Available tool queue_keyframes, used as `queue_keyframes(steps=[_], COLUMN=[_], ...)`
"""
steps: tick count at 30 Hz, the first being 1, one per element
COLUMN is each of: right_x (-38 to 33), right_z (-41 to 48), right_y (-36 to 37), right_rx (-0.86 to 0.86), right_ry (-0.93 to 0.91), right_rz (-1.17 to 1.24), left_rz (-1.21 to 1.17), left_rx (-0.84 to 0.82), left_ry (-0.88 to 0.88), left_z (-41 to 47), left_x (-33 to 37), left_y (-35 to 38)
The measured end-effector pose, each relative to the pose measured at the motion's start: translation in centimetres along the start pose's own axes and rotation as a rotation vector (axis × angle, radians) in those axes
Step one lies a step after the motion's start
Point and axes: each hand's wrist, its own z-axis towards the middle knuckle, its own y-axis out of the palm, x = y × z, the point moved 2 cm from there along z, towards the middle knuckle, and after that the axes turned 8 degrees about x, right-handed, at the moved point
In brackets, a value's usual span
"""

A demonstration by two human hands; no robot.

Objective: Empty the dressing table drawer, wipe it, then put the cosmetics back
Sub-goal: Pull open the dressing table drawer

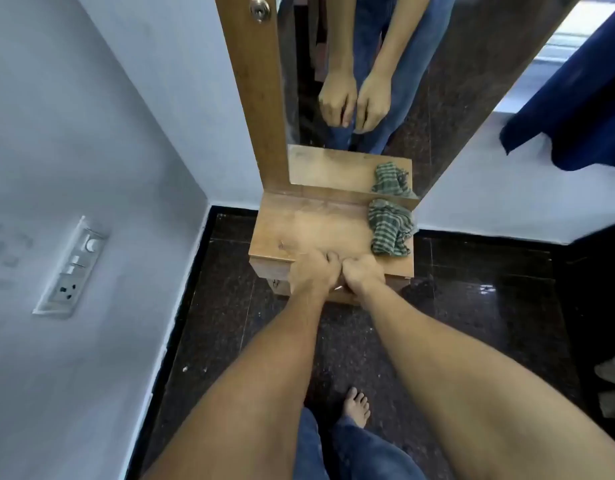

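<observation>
A small wooden dressing table [299,226] stands against a tall mirror [368,81]. Its drawer front [271,270] runs along the near edge under the top. My left hand [313,271] and my right hand [363,275] are side by side at the middle of that front edge, fingers curled over it, gripping the drawer front. The drawer's inside and any cosmetics are hidden. A green striped cloth [391,226] lies crumpled on the right of the table top.
A white wall with a switch and socket panel [72,268] is on the left. Dark polished floor [212,323] surrounds the table. A blue curtain [583,98] hangs at the upper right. My bare foot [358,407] is below the table.
</observation>
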Motion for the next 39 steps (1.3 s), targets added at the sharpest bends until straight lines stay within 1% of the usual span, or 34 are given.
queue_keyframes(steps=[1,2,4,9,13,16,23,32,39], right_x=[0.8,1.7,3.5,5.9,6.8,7.7,8.6,9.5,11.4], right_z=[0.5,1.3,2.3,6.5,9.3,10.8,11.6,9.8,7.7], right_y=[0.6,1.3,2.9,6.8,9.5,10.9,11.7,12.1,12.8], right_rx=[-0.02,-0.018,-0.07,-0.094,-0.104,-0.085,-0.035,-0.027,-0.018], right_ry=[0.04,0.073,0.153,0.241,0.304,0.363,0.362,0.347,0.364], right_rz=[0.01,0.004,-0.003,0.076,0.179,0.225,0.334,0.41,0.443], left_rz=[0.009,0.019,0.033,0.002,-0.1,-0.1,-0.06,-0.256,-0.325], left_rx=[-0.054,-0.066,-0.111,-0.212,-0.167,-0.124,-0.091,-0.147,-0.167], left_ry=[-0.065,-0.12,-0.222,-0.35,-0.457,-0.511,-0.589,-0.56,-0.559], left_z=[0.0,0.3,0.6,2.6,4.6,5.5,5.3,5.0,3.2], left_x=[-0.7,-1.4,-3.3,-5.3,-5.9,-6.0,-7.3,-9.3,-12.0], left_y=[1.0,2.2,4.5,9.2,11.1,11.5,12.5,13.8,15.1])
